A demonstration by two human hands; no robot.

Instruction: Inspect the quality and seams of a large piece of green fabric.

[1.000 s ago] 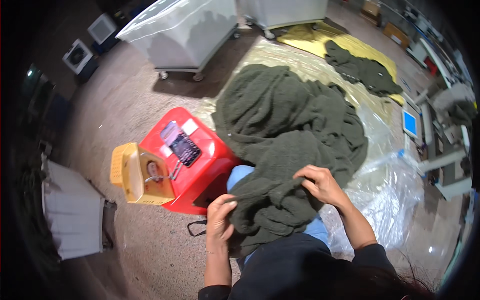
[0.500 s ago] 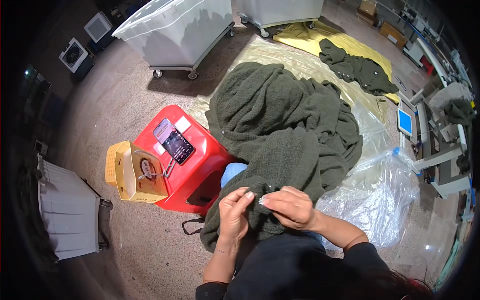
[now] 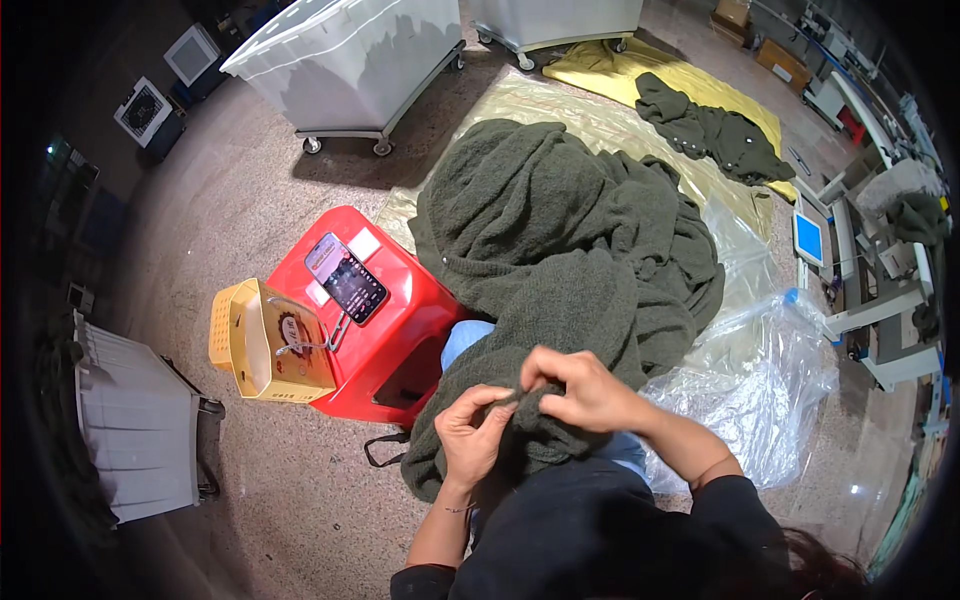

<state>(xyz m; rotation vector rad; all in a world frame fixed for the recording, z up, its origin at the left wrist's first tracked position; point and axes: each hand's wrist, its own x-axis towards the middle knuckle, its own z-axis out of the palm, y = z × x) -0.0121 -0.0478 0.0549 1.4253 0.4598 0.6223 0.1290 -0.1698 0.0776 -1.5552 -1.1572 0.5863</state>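
A dark green knit garment (image 3: 560,310) lies heaped over my lap and spreads forward across the floor sheeting. My left hand (image 3: 470,432) is closed, pinching a fold of its near part between thumb and fingers. Right beside it, my right hand (image 3: 585,392) has its fingers bent down onto the same fold, with the thumb on the cloth. Its fingertips are slightly smeared, and no small white piece shows in them now. A pale button sits on the garment's edge farther out.
At my left stands a red stool (image 3: 400,330) bearing a phone (image 3: 346,279) and a yellow box (image 3: 300,355). Grey wheeled bins (image 3: 350,75) stand ahead. Clear plastic (image 3: 750,400) lies at right, near a metal-framed machine (image 3: 880,310). Another green garment (image 3: 715,135) rests on yellow sheeting.
My right hand has shifted slightly up and its fingers have bent over the cloth. The small white piece pinched in it earlier is out of sight. My left hand has turned slightly inward.
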